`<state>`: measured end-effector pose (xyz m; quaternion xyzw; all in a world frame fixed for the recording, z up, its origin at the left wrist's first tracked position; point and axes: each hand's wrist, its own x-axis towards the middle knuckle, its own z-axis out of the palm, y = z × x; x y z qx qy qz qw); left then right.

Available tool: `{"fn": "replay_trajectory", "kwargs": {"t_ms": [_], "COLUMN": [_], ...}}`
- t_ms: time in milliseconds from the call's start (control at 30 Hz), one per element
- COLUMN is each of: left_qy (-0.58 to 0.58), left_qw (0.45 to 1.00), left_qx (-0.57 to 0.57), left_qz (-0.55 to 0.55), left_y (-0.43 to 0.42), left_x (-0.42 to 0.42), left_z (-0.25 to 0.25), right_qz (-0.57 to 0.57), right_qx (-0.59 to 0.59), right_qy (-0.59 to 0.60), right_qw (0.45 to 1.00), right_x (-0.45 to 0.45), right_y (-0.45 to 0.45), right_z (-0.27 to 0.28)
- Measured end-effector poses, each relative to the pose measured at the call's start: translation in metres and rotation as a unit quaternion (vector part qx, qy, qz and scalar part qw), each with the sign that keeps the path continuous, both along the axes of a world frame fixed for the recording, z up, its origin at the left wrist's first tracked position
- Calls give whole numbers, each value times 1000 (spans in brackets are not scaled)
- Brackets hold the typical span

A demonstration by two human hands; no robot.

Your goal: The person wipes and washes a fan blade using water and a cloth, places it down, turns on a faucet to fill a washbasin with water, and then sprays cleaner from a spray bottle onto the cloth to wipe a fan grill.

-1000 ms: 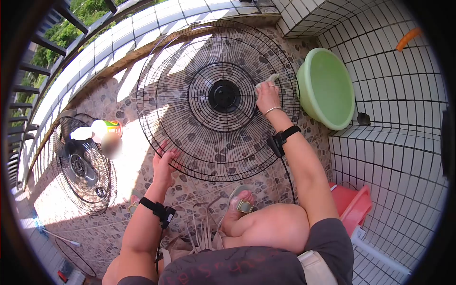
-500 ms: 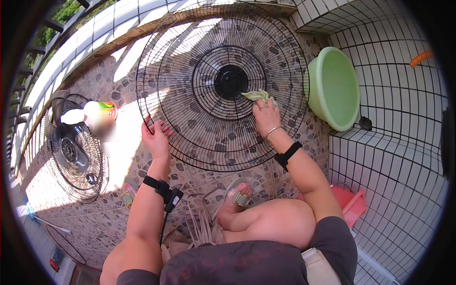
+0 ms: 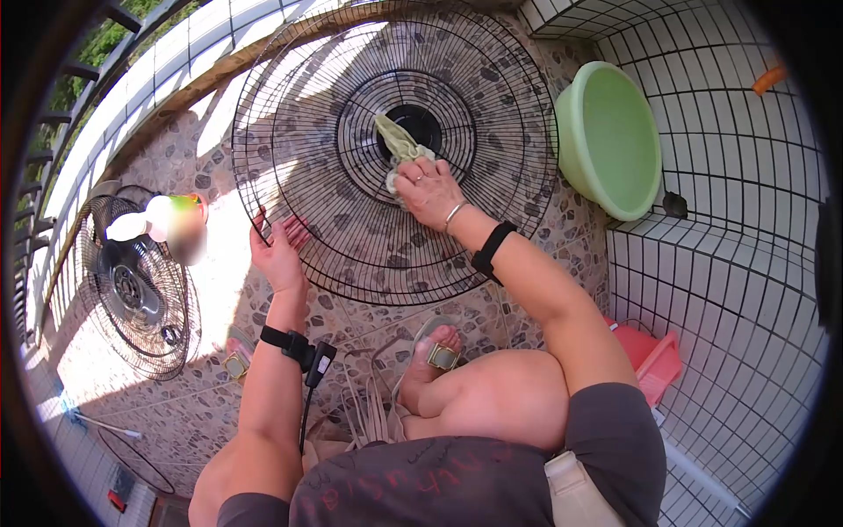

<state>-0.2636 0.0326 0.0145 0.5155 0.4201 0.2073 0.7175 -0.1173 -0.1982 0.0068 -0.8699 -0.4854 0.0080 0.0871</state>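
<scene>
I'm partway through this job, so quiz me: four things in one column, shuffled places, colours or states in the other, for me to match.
Column one
1. Cloth
2. Left hand
3. Round basin
4. Smaller fan grille

Column two
A. Light green, beside the tiled wall
B. At the rim of the large fan grille
C. Black, partly sunlit, away from both hands
D. Held in the right hand

Pairs: 1-D, 2-B, 3-A, 4-C

a round, black wire fan guard is held at its edge by the left hand. a pale green, crumpled cloth is pinched under the right hand, its loose end laid over the guard's dark central disc.
</scene>
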Motion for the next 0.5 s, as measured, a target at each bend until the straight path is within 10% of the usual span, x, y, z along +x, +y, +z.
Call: {"fn": "replay_trajectory", "kwargs": {"t_ms": [167, 233, 333, 500], "left_qy": [-1, -3, -7, -11], "left_qw": [1000, 1000, 999, 1000], "left_qx": [8, 13, 27, -3], "left_qz": [-15, -23, -20, -8], "left_y": [4, 0, -3, 1], "left_x": [-7, -7, -7, 1], "left_z": [-4, 0, -2, 13], "right_qz": [-325, -321, -132, 67], "right_qx": [-224, -119, 88, 4], "right_qy": [-20, 10, 77, 10], "right_qw": [919, 940, 984, 998], "right_x": [48, 56, 42, -6], "right_y": [-113, -86, 16, 59], "right_z": [3, 3, 35, 14]}}
